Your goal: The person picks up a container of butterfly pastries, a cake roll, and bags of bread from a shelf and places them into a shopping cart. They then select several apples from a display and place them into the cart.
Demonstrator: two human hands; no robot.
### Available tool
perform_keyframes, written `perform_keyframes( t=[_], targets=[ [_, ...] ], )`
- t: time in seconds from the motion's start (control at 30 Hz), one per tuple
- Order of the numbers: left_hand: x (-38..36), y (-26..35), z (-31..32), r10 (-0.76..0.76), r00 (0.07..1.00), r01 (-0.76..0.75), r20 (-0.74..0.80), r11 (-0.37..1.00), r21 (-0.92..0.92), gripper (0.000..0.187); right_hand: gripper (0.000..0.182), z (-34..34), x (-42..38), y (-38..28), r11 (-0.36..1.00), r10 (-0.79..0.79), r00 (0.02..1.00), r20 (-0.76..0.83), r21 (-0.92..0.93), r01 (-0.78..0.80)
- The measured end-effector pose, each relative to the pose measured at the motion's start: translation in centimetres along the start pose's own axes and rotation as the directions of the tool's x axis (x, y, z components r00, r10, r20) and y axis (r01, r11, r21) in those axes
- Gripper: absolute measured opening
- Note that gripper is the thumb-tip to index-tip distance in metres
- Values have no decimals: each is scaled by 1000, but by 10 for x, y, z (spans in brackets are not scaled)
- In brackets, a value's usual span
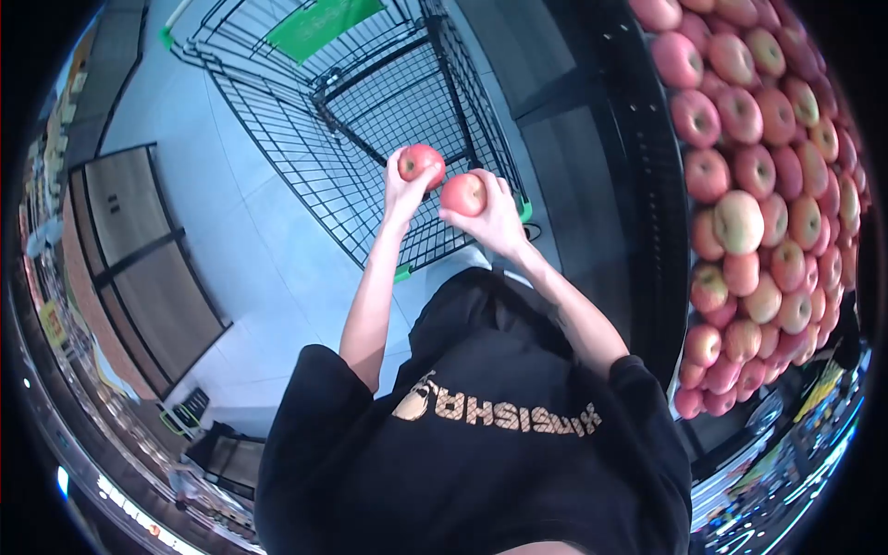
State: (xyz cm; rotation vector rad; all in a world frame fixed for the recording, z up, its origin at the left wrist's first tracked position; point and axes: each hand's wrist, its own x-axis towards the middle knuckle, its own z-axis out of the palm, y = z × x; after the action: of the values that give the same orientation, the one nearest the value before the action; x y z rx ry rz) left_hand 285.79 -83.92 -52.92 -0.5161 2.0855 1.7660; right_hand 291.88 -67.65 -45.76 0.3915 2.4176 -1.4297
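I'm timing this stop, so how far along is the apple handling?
Looks done: both apples are picked up. In hand: one red apple in the left hand, another apple in the right hand, by the wire cart. Left: neither is set down. Whether more from the piled apples are wanted, I can't tell.

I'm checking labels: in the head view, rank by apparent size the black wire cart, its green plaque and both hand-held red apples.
Cart
Plaque
Left apple in left hand, right apple in right hand: too alike to rank
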Motion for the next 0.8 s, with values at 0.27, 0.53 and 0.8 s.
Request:
perform_keyframes(
  t=[0.27,0.53,0.8],
  targets=[
    [183,-120,-43,-281,894,334,-350,937,101,82,85,116,197,86,940,244,969,-40,-234,-246],
    [335,-152,-91,-109,797,307,-594,920,243,81,79,199,364,120,783,-202,979,11,-599,168],
    [394,-187,-107,-65,823,286,-564,905,313,53,85,280,435,102,909,87,996,15,-409,-74]
  ],
)
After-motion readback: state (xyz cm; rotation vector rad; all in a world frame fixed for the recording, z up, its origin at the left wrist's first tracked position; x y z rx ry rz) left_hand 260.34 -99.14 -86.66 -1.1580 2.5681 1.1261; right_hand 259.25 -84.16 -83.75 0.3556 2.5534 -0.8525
